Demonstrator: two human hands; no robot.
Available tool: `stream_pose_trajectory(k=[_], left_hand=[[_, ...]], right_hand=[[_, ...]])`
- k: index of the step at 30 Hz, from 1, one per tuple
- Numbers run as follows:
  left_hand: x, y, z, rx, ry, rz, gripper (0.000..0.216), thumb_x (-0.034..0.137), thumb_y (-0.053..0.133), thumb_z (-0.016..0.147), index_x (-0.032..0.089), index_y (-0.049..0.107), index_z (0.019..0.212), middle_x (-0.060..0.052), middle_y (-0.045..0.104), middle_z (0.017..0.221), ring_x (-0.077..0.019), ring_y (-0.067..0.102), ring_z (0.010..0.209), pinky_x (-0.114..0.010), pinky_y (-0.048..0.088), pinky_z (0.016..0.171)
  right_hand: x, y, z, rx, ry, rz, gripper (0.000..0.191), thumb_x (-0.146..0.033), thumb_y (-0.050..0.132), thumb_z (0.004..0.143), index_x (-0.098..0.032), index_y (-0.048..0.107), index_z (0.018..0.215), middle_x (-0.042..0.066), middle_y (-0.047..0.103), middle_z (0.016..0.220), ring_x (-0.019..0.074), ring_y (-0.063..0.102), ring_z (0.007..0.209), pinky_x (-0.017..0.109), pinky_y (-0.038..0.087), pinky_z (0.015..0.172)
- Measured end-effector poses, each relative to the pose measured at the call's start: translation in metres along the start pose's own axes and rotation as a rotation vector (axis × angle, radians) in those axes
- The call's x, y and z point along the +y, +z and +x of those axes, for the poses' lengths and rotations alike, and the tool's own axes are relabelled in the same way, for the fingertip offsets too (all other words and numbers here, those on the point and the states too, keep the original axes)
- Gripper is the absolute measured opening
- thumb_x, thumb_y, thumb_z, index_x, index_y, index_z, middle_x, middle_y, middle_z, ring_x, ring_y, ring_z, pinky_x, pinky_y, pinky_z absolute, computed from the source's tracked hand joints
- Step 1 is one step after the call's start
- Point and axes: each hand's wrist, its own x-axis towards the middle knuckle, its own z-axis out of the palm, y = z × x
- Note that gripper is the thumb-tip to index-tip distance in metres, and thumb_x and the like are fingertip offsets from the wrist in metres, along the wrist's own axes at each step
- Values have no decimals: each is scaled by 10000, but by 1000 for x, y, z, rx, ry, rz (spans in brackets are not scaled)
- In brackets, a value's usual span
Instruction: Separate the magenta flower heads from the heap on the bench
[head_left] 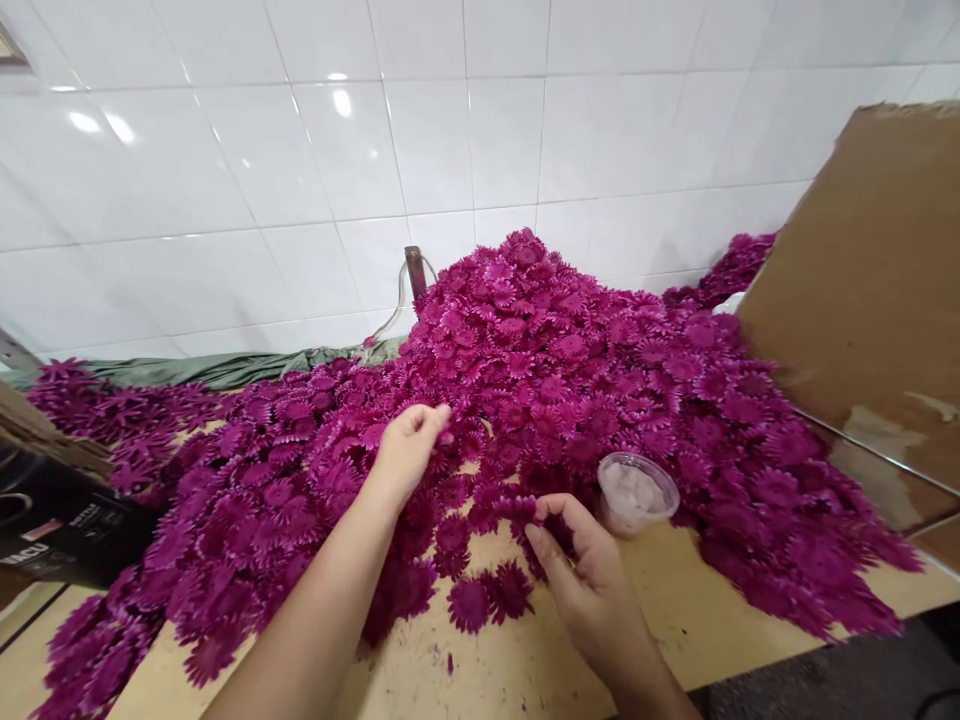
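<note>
A person at a wooden table [675, 610] works through a pile of flowers [570, 370], deep magenta heads heaped against the white tiled wall [450, 130] and spilling down toward the near edge. The left hand [409, 448] reaches to the front slope of the pile, its fingers drawn together and pinching one bloom [448, 437] at the tips. The right hand [581, 570] sits lower, over bare tabletop just in front of the pile, with thumb and forefinger nipped on a single flower [517, 508] held just clear of the heap. A small clear cup [637, 490] with something pale inside stands on the table just beside the right hand, touching the foot of the pile. Two loose heads [487, 598] lie on the wood between the forearms. A sheet of brown cardboard [862, 290] leans at the right, with more flowers showing behind it. A green cloth [225, 368] runs along the base of the wall at the left, a black box [60, 520] sits at the left edge, and a rusty post [415, 270] rises behind the heap.
</note>
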Motion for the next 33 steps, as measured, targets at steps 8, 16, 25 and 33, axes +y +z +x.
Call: stream_pose_trajectory(k=[8, 16, 25, 33], left_hand=[[12, 6, -37, -458, -19, 121, 323, 426, 479, 748, 156, 649, 799, -66, 653, 778, -169, 572, 721, -307, 430, 706], [2, 9, -48, -554, -251, -243, 281, 372, 688, 570, 153, 549, 681, 49, 498, 565, -69, 425, 501, -207, 345, 537], [-1, 9, -47, -383, -90, -35, 440, 556, 573, 591, 187, 349, 509, 85, 287, 484, -61, 232, 455, -197, 212, 444], [-1, 9, -50, -465, -96, -44, 418, 543, 545, 640, 181, 369, 529, 79, 279, 503, -65, 232, 467, -198, 206, 452]], right_hand=[[4, -6, 14, 178, -454, -570, 178, -106, 407, 802, -154, 579, 813, 60, 546, 671, 177, 497, 662, 305, 411, 601], [7, -11, 7, 105, -467, -489, 221, -113, 426, 803, -154, 591, 944, 71, 596, 740, 176, 536, 701, 317, 455, 643], [-1, -7, 19, -34, 51, -121, 183, -300, 509, 773, -178, 597, 877, 38, 654, 836, 165, 596, 771, 270, 470, 700], [3, 3, 31, -83, 180, 76, 157, -297, 537, 730, -155, 601, 742, 20, 635, 717, 153, 574, 685, 263, 459, 646]])
